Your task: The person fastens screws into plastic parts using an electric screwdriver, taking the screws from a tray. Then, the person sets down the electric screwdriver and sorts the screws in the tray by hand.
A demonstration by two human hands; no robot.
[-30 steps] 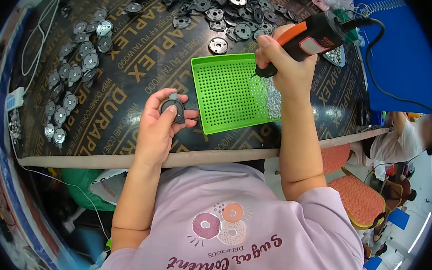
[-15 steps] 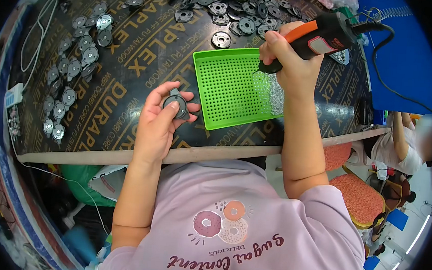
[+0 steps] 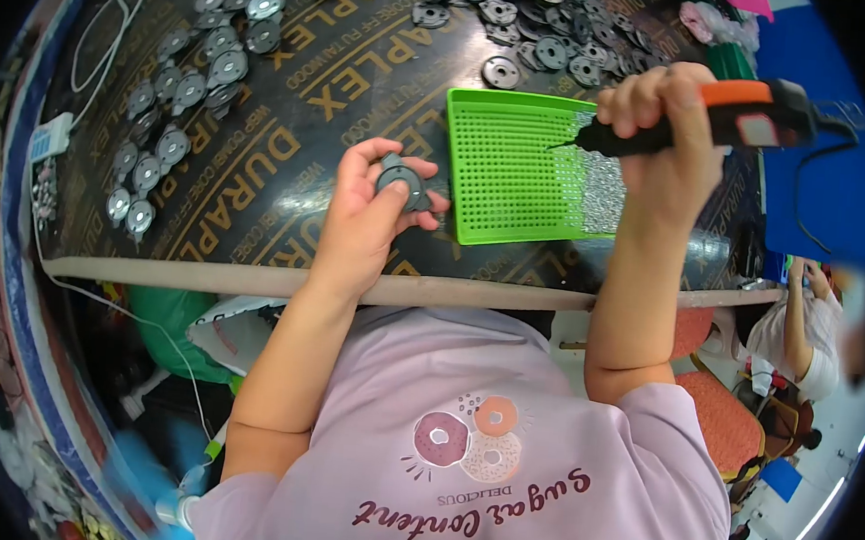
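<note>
My left hand [image 3: 361,215] pinches a round dark disc part [image 3: 402,182], thumb on its face, just left of the green tray [image 3: 461,197]. In my right hand [image 3: 677,137] is a black and orange electric screwdriver [image 3: 754,114], held nearly level with its thin tip pointing left over the tray. The tray has a grid of small holes, and many small silvery screws [image 3: 603,197] lie at its right side. A single disc part [image 3: 501,71] rests on the table just behind the tray.
A heap of disc parts [image 3: 551,53] lies at the back, and a column of more [image 3: 190,90] runs down the left. A white cable box [image 3: 51,137] sits at the left edge. Another person [image 3: 799,331] is at the far right.
The view has shifted, so table and tray appear turned. The screwdriver has tilted nearer level, its tip still over the tray. My left hand still holds the disc part.
</note>
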